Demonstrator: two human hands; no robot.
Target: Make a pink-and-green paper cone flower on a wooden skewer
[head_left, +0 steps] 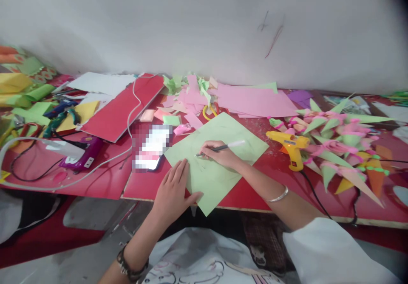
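Observation:
A light green sheet of paper (223,178) lies turned cornerwise on the red table, its near corner sticking out past the edge. My right hand (218,152) grips a pen (234,144), whose tip is at the paper left of its middle. Some faint dark marks show on the sheet near the tip. My left hand (175,184) rests flat along the paper's left side, thumb spread over its lower edge. Just beyond that hand is a phone (153,148) with a lit, blurred screen.
On the right, a yellow hot glue gun (290,146) stands beside a heap of pink and green paper cones (341,135). Pink sheets (251,99) and paper scraps lie behind. A red folder (124,105), white cables and a purple power strip (83,154) occupy the left.

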